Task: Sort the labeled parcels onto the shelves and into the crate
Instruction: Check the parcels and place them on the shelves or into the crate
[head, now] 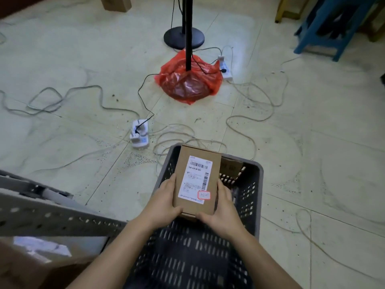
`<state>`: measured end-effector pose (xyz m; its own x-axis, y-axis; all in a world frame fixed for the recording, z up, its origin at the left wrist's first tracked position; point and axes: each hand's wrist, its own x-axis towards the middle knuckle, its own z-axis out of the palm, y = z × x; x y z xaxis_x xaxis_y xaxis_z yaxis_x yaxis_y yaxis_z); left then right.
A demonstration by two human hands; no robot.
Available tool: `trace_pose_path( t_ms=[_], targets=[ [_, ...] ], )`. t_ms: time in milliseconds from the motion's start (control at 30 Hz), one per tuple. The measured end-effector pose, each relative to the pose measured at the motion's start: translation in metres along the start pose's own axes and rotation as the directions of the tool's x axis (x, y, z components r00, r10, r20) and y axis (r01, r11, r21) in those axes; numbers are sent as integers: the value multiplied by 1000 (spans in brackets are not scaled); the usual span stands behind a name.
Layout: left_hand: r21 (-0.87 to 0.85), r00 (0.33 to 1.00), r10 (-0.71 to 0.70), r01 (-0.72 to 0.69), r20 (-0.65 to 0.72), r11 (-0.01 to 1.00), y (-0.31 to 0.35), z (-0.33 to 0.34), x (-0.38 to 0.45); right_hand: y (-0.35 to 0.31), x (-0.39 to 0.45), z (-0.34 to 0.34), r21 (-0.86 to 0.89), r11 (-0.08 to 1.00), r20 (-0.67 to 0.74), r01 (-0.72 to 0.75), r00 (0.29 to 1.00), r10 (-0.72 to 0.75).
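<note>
A small brown cardboard parcel (195, 180) with a white shipping label hangs over a dark slotted plastic crate (253, 197) on the floor. My left hand (164, 202) grips the parcel's left edge and near corner. My right hand (221, 211) grips its right edge and near end. The label faces up, with a red-framed sticker at its lower right. Another brown box (231, 166) lies inside the crate at its far end, partly hidden by the held parcel.
A grey perforated metal shelf (41, 213) runs along the lower left, a cardboard box (37, 265) under it. White power strips (140, 133) and loose cables cover the tiled floor ahead. A black pole stand in a red plastic bag (188, 80) and a blue stool (331, 26) stand beyond.
</note>
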<state>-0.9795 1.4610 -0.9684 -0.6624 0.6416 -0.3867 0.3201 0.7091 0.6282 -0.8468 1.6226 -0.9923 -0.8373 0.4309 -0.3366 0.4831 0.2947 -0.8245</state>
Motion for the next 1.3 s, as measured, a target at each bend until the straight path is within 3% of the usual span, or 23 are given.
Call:
trace_pose_path(
  t_ms=[500,867,1300],
  targets=[
    [107,990,-134,128,47,986,-94,93,76,110,58,89,-157,982,-3,-103,995,104],
    [212,986,-155,140,55,967,-111,117,93,133,75,112,-226,965,-21,-137,991,135],
    [191,981,-172,152,91,970,-124,128,98,146,80,126,-238,961,2,-143,989,148]
  ],
)
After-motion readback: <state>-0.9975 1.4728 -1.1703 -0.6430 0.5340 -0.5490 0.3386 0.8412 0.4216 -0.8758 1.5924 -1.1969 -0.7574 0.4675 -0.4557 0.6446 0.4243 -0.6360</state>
